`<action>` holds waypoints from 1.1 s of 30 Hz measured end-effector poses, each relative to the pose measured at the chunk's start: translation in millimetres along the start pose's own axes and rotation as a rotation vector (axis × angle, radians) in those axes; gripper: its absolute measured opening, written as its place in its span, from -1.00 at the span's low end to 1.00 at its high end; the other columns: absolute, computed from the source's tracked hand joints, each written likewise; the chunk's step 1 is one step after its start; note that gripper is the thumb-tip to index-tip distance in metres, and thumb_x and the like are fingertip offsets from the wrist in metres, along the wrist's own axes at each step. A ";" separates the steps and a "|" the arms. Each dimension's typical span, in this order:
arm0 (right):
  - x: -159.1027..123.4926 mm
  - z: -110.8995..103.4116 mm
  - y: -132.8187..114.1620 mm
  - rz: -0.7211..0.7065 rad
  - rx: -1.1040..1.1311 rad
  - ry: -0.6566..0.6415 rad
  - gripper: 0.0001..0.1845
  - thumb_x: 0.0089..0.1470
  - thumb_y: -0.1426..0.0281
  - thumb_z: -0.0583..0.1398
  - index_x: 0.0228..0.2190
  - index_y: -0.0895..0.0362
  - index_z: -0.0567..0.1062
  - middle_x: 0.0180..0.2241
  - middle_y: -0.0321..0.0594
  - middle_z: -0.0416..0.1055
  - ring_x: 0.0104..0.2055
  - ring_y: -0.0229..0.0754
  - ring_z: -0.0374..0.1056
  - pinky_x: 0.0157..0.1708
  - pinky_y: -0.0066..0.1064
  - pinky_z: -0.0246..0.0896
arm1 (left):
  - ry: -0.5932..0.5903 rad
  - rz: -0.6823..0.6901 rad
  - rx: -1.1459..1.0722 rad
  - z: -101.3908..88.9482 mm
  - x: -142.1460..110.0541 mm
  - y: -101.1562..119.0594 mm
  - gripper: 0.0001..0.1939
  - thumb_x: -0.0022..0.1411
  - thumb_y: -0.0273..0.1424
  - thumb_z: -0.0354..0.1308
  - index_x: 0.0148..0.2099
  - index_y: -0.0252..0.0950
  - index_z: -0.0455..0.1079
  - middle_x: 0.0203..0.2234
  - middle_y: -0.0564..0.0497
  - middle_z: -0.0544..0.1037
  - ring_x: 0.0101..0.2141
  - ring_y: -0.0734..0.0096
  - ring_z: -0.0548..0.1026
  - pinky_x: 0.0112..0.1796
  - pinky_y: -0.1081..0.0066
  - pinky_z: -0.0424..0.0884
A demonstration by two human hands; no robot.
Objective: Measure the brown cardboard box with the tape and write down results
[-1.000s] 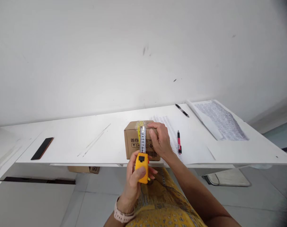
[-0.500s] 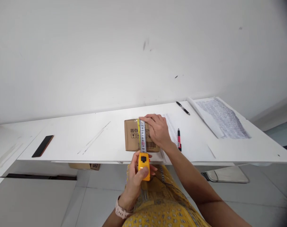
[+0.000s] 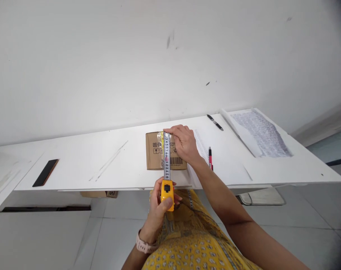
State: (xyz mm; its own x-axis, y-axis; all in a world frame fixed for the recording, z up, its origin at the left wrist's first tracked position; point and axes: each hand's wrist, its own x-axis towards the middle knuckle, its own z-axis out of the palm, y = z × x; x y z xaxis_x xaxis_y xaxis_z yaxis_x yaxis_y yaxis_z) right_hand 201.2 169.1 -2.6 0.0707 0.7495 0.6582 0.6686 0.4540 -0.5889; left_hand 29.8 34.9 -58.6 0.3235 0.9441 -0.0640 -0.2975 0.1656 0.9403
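Note:
A small brown cardboard box [image 3: 152,159] with printed text and a barcode lies on the white table. My left hand [image 3: 159,200], a pink watch band at its wrist, is closed round a yellow tape measure [image 3: 167,195] just off the table's front edge, thumb on its case. The metal blade [image 3: 166,150] runs straight across the box top from far edge to near edge and beyond. At the far edge my right hand [image 3: 184,142] pinches the blade's end, its other fingers curled over the box's right part.
Right of the box lie printed sheets [image 3: 229,167], a red and black pen [image 3: 210,157], a black pen [image 3: 214,122] and a densely written sheet [image 3: 263,133]. A dark flat bar [image 3: 45,173] lies at the left. The wall [image 3: 103,75] rises behind the table.
More blade now shows between the box's near edge and the tape measure's case. The left hand is farther from the box; the right hand stays at its far edge. The view has shifted slightly.

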 end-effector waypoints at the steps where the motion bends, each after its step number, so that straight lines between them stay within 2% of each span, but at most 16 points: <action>1: -0.3 -0.4 -1.4 -0.002 -0.005 0.009 -0.55 0.25 0.55 -0.06 -0.08 0.03 0.56 -0.18 -0.19 0.49 -0.16 -0.10 0.31 -0.11 -0.22 0.10 | 0.001 0.004 -0.019 -0.3 -1.3 0.0 -0.38 0.06 -0.07 0.30 0.11 -0.18 0.28 -0.06 -0.07 0.42 -0.35 0.33 0.55 -0.36 0.38 0.44; 3: -4.0 -0.9 -5.3 -0.020 -0.012 0.037 -0.56 0.26 0.53 -0.06 -0.07 0.05 0.55 -0.19 -0.18 0.50 -0.16 -0.09 0.33 -0.11 -0.21 0.11 | -0.004 0.022 -0.074 -1.9 -6.5 1.1 -0.35 0.02 -0.05 0.31 0.12 -0.19 0.30 -0.07 -0.08 0.43 -0.38 0.35 0.53 -0.43 0.42 0.41; 6: -21.7 4.5 -10.5 -0.116 0.007 0.101 -0.58 0.29 0.49 -0.06 0.05 0.08 0.45 -0.16 -0.15 0.51 -0.14 -0.09 0.35 -0.09 -0.19 0.13 | -0.003 0.072 -0.136 -8.6 -20.3 6.0 -0.26 -0.05 0.00 0.32 0.14 -0.20 0.30 -0.09 -0.10 0.45 -0.44 0.37 0.50 -0.53 0.46 0.35; 9: -50.8 23.1 -10.7 -0.241 0.025 0.190 -0.56 0.27 0.46 0.00 0.15 0.07 0.33 -0.11 -0.12 0.52 -0.06 -0.05 0.37 -0.04 -0.14 0.15 | 0.066 0.130 -0.116 -18.7 -35.7 15.1 -0.23 -0.09 0.00 0.34 0.13 -0.18 0.30 -0.09 -0.10 0.46 -0.44 0.35 0.48 -0.52 0.43 0.36; 11: -69.4 39.7 -9.6 -0.334 0.028 0.224 -0.56 0.24 0.47 0.03 0.13 0.03 0.34 -0.10 -0.14 0.53 0.01 -0.05 0.37 0.02 -0.12 0.14 | 0.138 0.151 -0.083 -24.9 -43.2 22.2 -0.23 -0.10 0.00 0.34 0.13 -0.18 0.30 -0.10 -0.10 0.47 -0.43 0.33 0.46 -0.49 0.39 0.38; 13: -81.7 52.2 -10.9 -0.397 0.045 0.200 -0.60 0.24 0.48 0.04 0.07 -0.01 0.39 -0.09 -0.19 0.53 0.07 -0.10 0.35 0.10 -0.14 0.10 | 0.190 0.152 -0.053 -29.5 -47.6 28.1 -0.23 -0.09 0.01 0.32 0.13 -0.19 0.30 -0.10 -0.12 0.48 -0.41 0.30 0.45 -0.46 0.36 0.39; 15: -85.6 53.8 -16.3 -0.338 0.121 0.129 -0.64 0.27 0.45 0.02 0.03 -0.02 0.42 -0.07 -0.21 0.52 0.10 -0.13 0.33 0.17 -0.15 0.07 | 0.217 0.133 -0.010 -32.7 -49.3 31.3 -0.23 -0.09 0.02 0.32 0.14 -0.18 0.29 -0.08 -0.12 0.47 -0.40 0.30 0.44 -0.45 0.36 0.37; 17: -82.4 41.4 -24.0 -0.123 0.282 0.093 -0.64 0.33 0.35 -0.04 0.07 0.01 0.37 -0.04 -0.16 0.49 0.09 -0.12 0.33 0.15 -0.15 0.13 | 0.197 0.097 0.073 -35.8 -49.9 31.0 -0.21 -0.09 0.04 0.33 0.15 -0.16 0.29 -0.07 -0.12 0.46 -0.40 0.32 0.42 -0.45 0.37 0.35; 20: -75.0 2.8 -32.0 0.200 0.568 0.137 -0.50 0.36 0.13 -0.15 0.19 0.04 0.22 -0.19 -0.16 0.46 -0.14 -0.14 0.40 -0.09 -0.23 0.32 | 0.063 0.011 0.252 -38.9 -51.2 25.1 -0.19 -0.09 0.05 0.33 0.16 -0.17 0.29 -0.17 -0.09 0.48 -0.41 0.33 0.39 -0.43 0.38 0.34; 23: -79.6 -37.0 -30.0 0.322 0.634 0.152 -0.57 0.33 0.09 -0.04 0.07 0.02 0.36 -0.40 -0.28 0.35 -0.37 -0.22 0.30 -0.33 -0.36 0.28 | -0.064 -0.079 0.368 -34.3 -51.1 17.1 -0.19 -0.04 0.05 0.29 0.20 -0.18 0.27 -0.17 -0.09 0.48 -0.30 0.23 0.43 -0.29 0.33 0.38; 25: -92.8 -53.2 -25.5 0.363 0.581 0.156 -0.70 0.31 0.18 0.04 -0.06 0.02 0.44 -0.46 -0.32 0.29 -0.44 -0.26 0.23 -0.43 -0.41 0.19 | -0.146 -0.124 0.399 -25.1 -47.0 13.6 -0.18 -0.02 0.03 0.27 0.24 -0.18 0.22 -0.07 -0.11 0.46 -0.17 0.13 0.45 -0.17 0.28 0.39; 28: -121.2 -60.5 -21.1 0.348 0.472 0.117 -0.78 0.31 0.30 0.05 -0.09 0.03 0.43 -0.47 -0.35 0.30 -0.51 -0.30 0.19 -0.50 -0.44 0.14 | -0.263 -0.122 0.461 -4.8 -33.2 12.8 -0.13 0.02 -0.10 0.28 0.33 -0.16 0.07 0.05 -0.15 0.38 0.00 0.04 0.41 -0.04 0.22 0.38; 31: -145.3 -60.9 -19.2 0.188 0.336 0.041 -0.80 0.27 0.38 0.07 -0.09 0.05 0.42 -0.43 -0.30 0.40 -0.47 -0.28 0.30 -0.44 -0.43 0.23 | -0.314 -0.055 0.585 14.5 -15.8 18.3 -0.05 0.05 -0.29 0.27 0.38 -0.12 -0.14 0.05 -0.15 0.34 -0.01 0.11 0.43 -0.03 0.20 0.40; 33: -152.8 -64.3 -13.1 0.124 0.270 0.042 -0.77 0.26 0.41 0.07 -0.07 0.07 0.41 -0.45 -0.30 0.41 -0.45 -0.26 0.33 -0.40 -0.41 0.27 | -0.347 0.014 0.674 23.7 -4.8 26.7 -0.02 0.04 -0.36 0.27 0.39 -0.12 -0.19 0.03 -0.14 0.35 -0.07 0.17 0.46 -0.07 0.21 0.43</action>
State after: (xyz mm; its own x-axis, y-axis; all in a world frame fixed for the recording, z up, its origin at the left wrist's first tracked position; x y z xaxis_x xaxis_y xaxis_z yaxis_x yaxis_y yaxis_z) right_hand 229.2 17.6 -65.3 0.1737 0.7891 0.5892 0.4322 0.4765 -0.7656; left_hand 41.6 28.0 -25.3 0.6211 0.7823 -0.0461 0.2735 -0.1613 0.9482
